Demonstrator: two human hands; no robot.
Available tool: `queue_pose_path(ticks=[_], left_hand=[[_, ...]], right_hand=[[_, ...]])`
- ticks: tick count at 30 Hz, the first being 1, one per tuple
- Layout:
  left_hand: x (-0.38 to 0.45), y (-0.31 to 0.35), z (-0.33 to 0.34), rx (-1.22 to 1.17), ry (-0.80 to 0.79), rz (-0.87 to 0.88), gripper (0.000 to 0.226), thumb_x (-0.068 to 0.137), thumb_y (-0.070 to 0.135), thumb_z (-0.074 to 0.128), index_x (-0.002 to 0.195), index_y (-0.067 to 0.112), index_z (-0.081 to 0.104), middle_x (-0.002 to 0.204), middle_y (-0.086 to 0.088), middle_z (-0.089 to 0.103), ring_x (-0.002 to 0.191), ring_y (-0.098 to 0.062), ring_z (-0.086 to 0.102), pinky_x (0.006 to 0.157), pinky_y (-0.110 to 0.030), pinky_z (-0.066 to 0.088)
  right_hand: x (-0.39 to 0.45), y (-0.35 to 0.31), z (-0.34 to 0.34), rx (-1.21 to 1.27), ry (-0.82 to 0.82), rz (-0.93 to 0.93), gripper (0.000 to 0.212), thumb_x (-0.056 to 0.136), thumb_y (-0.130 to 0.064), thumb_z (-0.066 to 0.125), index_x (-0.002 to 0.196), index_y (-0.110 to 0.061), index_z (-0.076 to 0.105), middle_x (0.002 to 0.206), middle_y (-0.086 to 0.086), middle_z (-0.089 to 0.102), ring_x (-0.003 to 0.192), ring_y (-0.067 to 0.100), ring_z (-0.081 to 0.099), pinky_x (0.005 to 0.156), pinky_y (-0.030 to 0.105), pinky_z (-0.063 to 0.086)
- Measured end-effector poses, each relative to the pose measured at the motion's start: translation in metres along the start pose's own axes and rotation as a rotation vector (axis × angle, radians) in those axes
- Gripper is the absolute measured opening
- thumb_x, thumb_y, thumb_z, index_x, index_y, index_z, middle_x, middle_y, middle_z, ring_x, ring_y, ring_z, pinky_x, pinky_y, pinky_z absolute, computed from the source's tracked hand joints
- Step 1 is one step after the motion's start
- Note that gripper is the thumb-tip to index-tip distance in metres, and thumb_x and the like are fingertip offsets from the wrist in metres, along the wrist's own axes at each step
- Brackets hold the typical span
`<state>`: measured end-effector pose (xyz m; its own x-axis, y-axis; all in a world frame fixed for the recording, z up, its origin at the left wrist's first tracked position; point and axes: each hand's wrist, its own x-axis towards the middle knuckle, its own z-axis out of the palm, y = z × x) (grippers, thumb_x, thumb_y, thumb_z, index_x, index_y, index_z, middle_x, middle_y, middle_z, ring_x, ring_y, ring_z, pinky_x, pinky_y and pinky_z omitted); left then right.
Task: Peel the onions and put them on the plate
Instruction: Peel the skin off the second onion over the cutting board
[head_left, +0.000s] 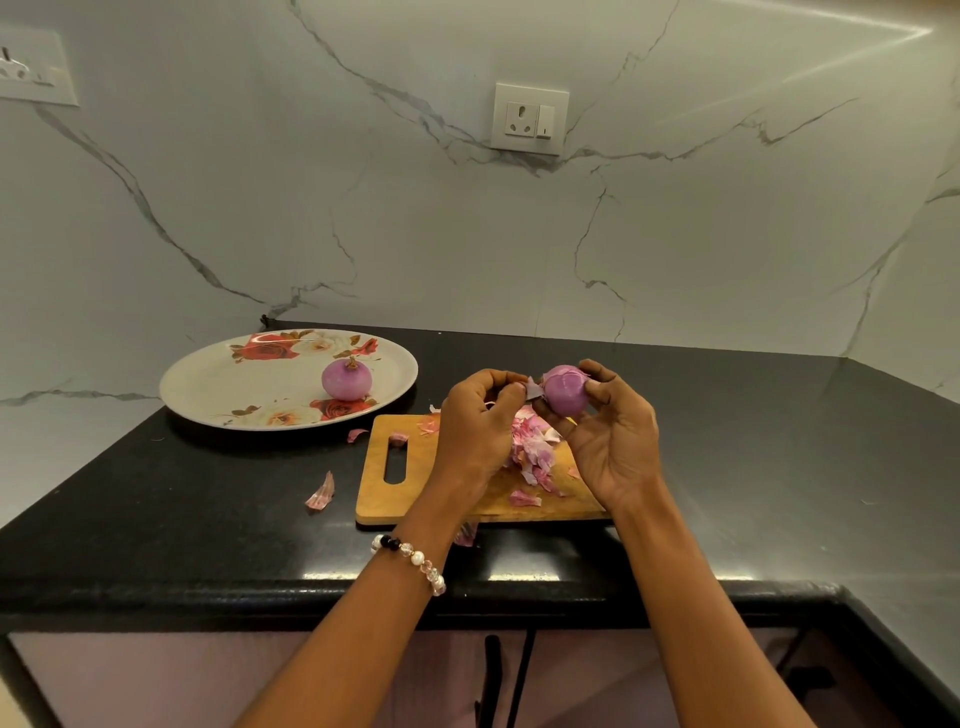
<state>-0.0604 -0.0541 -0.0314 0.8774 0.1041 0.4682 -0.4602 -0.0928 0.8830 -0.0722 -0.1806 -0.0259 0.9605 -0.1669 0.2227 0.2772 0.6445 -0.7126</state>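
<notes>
My right hand (615, 441) holds a purple onion (566, 392) in its fingertips above the wooden cutting board (395, 499). My left hand (475, 421) pinches a flap of onion skin (534, 388) still joined to the onion's left side. A peeled purple onion (346, 380) sits upright on the floral plate (218, 384) at the left. A heap of pink peels (532, 452) lies on the board under my hands.
The black counter (727, 467) carries stray peels (321, 493) left of the board and one at its front edge. A marble wall with a socket (529, 118) stands behind. The counter's front edge runs just below the board.
</notes>
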Motion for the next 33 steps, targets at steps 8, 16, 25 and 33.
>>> queue_pose_path(ticks=[8, 16, 25, 33], left_hand=[[-0.003, 0.002, 0.001, 0.050, 0.000, 0.077, 0.011, 0.095, 0.017, 0.054, 0.094, 0.014, 0.064, 0.081, 0.009, 0.063, 0.075, -0.007, 0.059, 0.066, -0.014, 0.048], [0.000, -0.010, -0.002, 0.339, 0.237, 0.217, 0.019, 0.088, 0.014, 0.063, 0.106, 0.013, 0.070, 0.093, -0.002, 0.072, 0.086, -0.017, 0.066, 0.079, -0.041, 0.055], [-0.004, -0.002, -0.002, 0.331, 0.159, 0.310, 0.025, 0.085, 0.026, 0.069, 0.108, 0.014, 0.071, 0.101, -0.002, 0.071, 0.094, -0.015, 0.062, 0.079, -0.031, 0.054], [-0.008, -0.001, -0.002, 0.362, 0.061, 0.377, 0.024, 0.085, 0.018, 0.069, 0.106, 0.007, 0.071, 0.094, -0.008, 0.073, 0.083, -0.016, 0.068, 0.073, -0.007, 0.045]], right_hand=[[0.004, -0.004, -0.004, 0.080, 0.083, -0.034, 0.013, 0.092, 0.001, 0.051, 0.098, -0.005, 0.061, 0.109, 0.020, 0.058, 0.093, 0.037, 0.064, 0.073, 0.043, 0.063], [0.007, 0.002, -0.005, -0.141, -0.020, -0.110, 0.036, 0.087, 0.018, 0.050, 0.112, -0.006, 0.061, 0.108, 0.014, 0.064, 0.100, 0.028, 0.065, 0.075, 0.040, 0.062], [0.002, 0.003, -0.005, -0.301, -0.114, -0.144, 0.044, 0.086, 0.021, 0.053, 0.122, -0.003, 0.060, 0.112, 0.013, 0.071, 0.104, 0.027, 0.070, 0.078, 0.031, 0.060], [0.006, 0.007, -0.008, -0.399, -0.139, -0.149, 0.044, 0.091, 0.014, 0.052, 0.130, -0.006, 0.057, 0.121, 0.009, 0.070, 0.114, 0.026, 0.066, 0.093, 0.038, 0.057]])
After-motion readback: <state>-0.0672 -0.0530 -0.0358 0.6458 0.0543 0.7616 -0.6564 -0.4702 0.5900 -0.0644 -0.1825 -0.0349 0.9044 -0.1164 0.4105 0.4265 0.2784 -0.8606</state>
